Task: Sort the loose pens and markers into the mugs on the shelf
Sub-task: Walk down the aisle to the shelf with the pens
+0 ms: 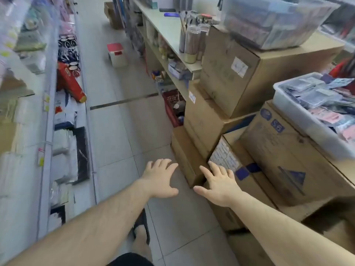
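Both arms reach out over the tiled floor (119, 131): left hand (160, 178) and right hand (218, 184) spread flat, fingers straight, holding nothing. Stacked cardboard boxes (240, 77) stand right; the shelf's (167, 25) clear jars (191, 44) hold possibly pencils, blurred.

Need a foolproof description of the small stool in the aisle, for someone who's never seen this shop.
Follow the tiled aisle floor away from the camera, between the left shelving and the long counter on the right. The stool stands alone on the floor beside the counter's base. It is white with a red top, unlike the brown cardboard box farther back.
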`<state>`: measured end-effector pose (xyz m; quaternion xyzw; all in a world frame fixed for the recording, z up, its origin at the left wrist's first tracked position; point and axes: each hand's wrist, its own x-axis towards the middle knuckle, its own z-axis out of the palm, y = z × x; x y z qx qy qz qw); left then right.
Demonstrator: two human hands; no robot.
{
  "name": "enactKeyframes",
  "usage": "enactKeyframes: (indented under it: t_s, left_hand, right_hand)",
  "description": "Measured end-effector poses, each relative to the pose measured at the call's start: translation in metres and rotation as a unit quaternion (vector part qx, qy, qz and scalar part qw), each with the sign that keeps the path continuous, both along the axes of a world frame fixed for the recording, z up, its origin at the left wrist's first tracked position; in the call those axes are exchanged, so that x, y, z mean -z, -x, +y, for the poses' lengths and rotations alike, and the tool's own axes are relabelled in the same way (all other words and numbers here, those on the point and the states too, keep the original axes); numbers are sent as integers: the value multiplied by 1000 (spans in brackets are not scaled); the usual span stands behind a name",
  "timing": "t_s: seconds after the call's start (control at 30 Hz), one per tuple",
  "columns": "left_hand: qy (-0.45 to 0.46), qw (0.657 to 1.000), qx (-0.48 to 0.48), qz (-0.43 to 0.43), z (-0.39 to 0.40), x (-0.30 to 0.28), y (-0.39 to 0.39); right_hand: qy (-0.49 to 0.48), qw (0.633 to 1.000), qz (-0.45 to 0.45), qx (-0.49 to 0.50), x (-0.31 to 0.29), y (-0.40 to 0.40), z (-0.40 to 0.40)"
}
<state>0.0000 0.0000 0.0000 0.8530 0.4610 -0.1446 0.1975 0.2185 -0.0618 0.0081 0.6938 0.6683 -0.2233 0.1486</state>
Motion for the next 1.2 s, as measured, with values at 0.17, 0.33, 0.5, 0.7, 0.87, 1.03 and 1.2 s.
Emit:
enactKeyframes:
  t_s: [0.17,0.33,0.5,0.7,0.87,1.03,1.2]
  left_hand:
    - [21,999,-8,-32,97,12,32]
    - [54,998,5,-37,189,17,57]
    - [63,998,2,-17,274,22,77]
    - [77,997,-16,-9,399,32,92]
    - [77,996,-42,10,523,38,98]
    - [94,991,-87,29,642,33,109]
    - [90,988,-121,10,748,30,130]
  right_hand:
    - [-1,1000,-4,23,13,42,88]
    - [4,1000,-13,27,13,78,177]
    - [0,999,-2,36,14,96,264]
    - [15,1000,11,25,24,102,389]
    - [10,1000,22,-5,49,100,531]
    - [23,998,35,-46,48,106,671]
    - [18,996,29,-88,42,130,792]
